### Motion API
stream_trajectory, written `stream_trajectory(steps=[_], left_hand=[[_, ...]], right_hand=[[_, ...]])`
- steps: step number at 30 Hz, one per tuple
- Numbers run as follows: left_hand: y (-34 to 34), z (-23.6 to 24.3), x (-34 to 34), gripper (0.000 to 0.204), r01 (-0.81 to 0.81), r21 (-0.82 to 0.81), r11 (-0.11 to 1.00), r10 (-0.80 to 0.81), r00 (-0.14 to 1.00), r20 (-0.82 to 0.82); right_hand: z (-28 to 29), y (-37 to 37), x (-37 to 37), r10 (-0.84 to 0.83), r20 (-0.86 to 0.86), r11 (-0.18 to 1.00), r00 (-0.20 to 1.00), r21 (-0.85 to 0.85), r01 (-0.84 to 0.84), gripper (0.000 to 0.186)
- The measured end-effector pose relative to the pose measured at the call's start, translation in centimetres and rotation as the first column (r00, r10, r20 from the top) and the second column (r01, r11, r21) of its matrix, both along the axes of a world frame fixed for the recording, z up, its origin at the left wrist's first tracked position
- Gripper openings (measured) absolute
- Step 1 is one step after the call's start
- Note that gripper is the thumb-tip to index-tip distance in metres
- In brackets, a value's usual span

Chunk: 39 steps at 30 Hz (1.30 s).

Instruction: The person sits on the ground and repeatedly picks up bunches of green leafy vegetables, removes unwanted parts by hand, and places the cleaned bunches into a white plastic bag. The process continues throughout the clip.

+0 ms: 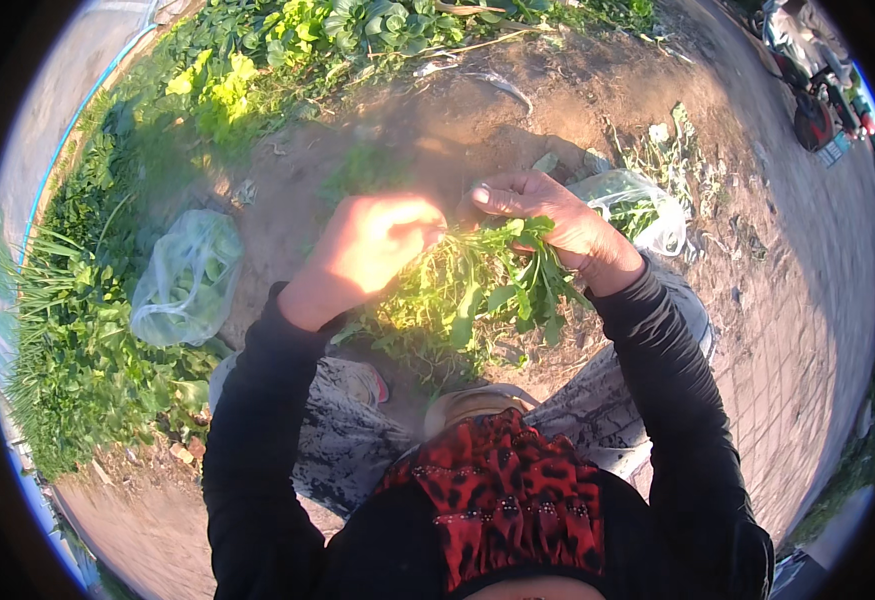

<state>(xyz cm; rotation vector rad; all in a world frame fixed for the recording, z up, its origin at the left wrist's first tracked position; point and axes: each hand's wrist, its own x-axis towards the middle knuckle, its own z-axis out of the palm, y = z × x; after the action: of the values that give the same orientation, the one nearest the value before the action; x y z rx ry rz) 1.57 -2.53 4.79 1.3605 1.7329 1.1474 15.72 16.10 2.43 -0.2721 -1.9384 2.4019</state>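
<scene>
My right hand (555, 222) is closed around a bunch of leafy greens (502, 292), its thumb on top. The leaves hang down below the palm, and the pale stem ends point left. Beside those ends is my left hand (369, 245), washed out by bright sunlight, its fingers bent together in a pinch. Glare hides what is between its fingertips. Beneath both hands lies a heap of loose greens and trimmings (407, 318) on the ground, in front of my lap.
A clear plastic bag of greens (189, 275) stands on the left, and another clear bag (647, 208) lies beyond my right hand. Growing vegetables (87, 360) line the left and far sides. Pulled plants (672, 150) lie at far right, near paving (807, 360).
</scene>
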Motion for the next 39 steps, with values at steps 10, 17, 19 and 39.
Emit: stream_trajectory(steps=[10,17,19,39], left_hand=[[-0.4,0.8,0.4,0.014,0.139,0.013,0.99,-0.139,0.99,0.02],[0.1,-0.4,0.8,0.006,0.037,0.044,0.998,-0.014,0.898,-0.439],[0.2,-0.7,1.0,0.004,0.017,0.139,0.99,0.053,0.872,-0.486],[1.0,-0.9,1.0,0.005,-0.001,0.321,0.947,0.22,0.731,-0.646]], right_hand=[[0.5,0.9,-0.8,-0.072,-0.174,0.931,0.982,0.341,0.129,0.028],[0.3,-1.0,-0.4,0.163,0.008,0.977,0.987,0.139,-0.163,0.035],[-0.2,-0.9,-0.7,0.181,0.099,0.942,0.979,0.27,-0.201,0.029],[0.7,-1.8,-1.0,0.005,-0.059,0.969,0.998,0.247,0.01,0.017]])
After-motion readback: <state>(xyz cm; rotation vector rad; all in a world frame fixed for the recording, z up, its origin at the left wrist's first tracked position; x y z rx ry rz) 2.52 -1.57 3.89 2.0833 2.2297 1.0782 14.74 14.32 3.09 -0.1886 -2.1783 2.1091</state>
